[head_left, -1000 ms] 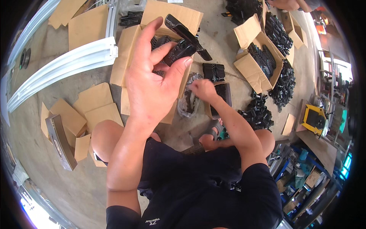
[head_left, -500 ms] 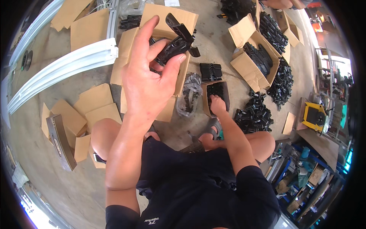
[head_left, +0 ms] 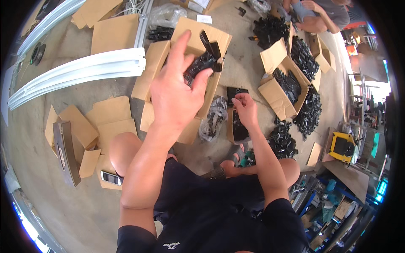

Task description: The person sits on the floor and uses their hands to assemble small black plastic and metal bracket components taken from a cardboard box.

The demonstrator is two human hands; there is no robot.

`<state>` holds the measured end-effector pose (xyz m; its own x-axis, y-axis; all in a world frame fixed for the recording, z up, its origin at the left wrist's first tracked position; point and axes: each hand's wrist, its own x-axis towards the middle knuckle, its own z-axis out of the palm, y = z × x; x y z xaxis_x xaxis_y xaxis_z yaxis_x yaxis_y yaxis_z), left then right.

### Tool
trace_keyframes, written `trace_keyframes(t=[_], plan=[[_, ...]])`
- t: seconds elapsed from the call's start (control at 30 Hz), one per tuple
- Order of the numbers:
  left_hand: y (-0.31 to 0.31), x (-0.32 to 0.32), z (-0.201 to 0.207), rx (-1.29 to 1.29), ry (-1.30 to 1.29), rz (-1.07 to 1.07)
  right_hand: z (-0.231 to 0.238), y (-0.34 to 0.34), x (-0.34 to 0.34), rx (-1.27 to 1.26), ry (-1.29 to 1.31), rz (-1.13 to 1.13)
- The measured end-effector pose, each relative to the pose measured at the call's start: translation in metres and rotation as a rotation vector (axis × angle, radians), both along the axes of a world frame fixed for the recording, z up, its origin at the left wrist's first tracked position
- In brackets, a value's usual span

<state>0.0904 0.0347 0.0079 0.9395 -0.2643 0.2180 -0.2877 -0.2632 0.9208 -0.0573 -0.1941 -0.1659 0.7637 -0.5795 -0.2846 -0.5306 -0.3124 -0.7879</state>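
My left hand [head_left: 176,95] is raised high, its thumb and fingers closed round a black plastic part [head_left: 203,63] with a slim upright tab. Below it stands a large open cardboard box [head_left: 157,59], mostly covered by the hand. To the right, my right hand [head_left: 248,110] hovers over a small carton [head_left: 230,128] of small black pieces. Its thumb and fingertips are pinched together; whatever is between them is too small to tell. Just beyond the fingertips lies a neat stack of black parts [head_left: 231,93]. A clear plastic bag [head_left: 214,120] sits left of the carton.
Heaps of black plastic parts [head_left: 307,111] surround an open box [head_left: 274,95] on the right. White metal rails [head_left: 84,74] reach in from the left. A phone [head_left: 111,178] rests on flattened cardboard near my left knee. Another person [head_left: 322,17] crouches at the far right.
My right hand has come up out of the small carton, fingertips now pinched. My left hand still grips the black part. The view has shifted, showing more of the other person and the phone.
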Motion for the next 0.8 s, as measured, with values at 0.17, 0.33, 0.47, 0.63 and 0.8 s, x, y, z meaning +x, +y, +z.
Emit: trace_keyframes(t=[0.17, 0.33, 0.47, 0.63, 0.8], plan=[[-0.007, -0.001, -0.013, 0.107, -0.275, -0.05, 0.105, 0.017, 0.017, 0.177, -0.198, 0.087], [-0.014, -0.019, -0.008, 0.25, -0.369, -0.151, 0.171, 0.024, 0.007, 0.064, -0.633, 0.228], [-0.025, -0.032, -0.015, 0.301, -0.461, -0.228, 0.196, 0.036, -0.003, -0.22, -0.741, 0.25], [-0.042, -0.05, -0.013, 0.322, -0.586, -0.304, 0.192, 0.02, -0.003, -0.887, -0.871, 0.396], [-0.052, -0.059, -0.016, 0.285, -0.64, -0.318, 0.183, 0.011, -0.005, -1.103, -0.873, 0.368]])
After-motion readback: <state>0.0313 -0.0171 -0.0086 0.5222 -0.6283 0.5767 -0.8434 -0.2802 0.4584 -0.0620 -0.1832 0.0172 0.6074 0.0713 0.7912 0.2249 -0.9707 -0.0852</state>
